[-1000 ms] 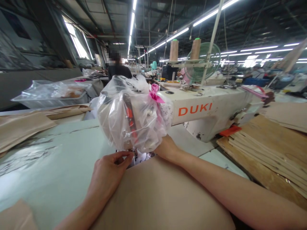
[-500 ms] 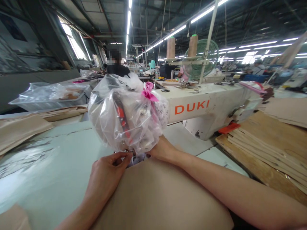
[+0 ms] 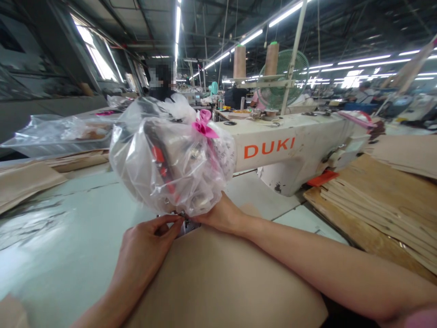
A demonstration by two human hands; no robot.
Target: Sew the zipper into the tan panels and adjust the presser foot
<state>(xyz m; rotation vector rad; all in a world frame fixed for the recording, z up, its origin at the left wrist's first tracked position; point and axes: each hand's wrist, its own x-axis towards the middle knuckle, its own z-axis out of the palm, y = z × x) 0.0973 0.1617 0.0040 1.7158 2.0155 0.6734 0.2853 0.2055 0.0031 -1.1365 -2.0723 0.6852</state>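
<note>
Beige cloth lies flat at the needle, none fed past it; left hand pinches its front edge, right hand presses nearby, fingers hidden under the bagged machine head, seam apparently just starting

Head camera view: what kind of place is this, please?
Most likely a garment or sewing factory. An industrial sewing machine marked DUKI stands on the table, two large thread cones sit on a stand above it, and stacks of cut tan fabric pieces lie beside.
</note>
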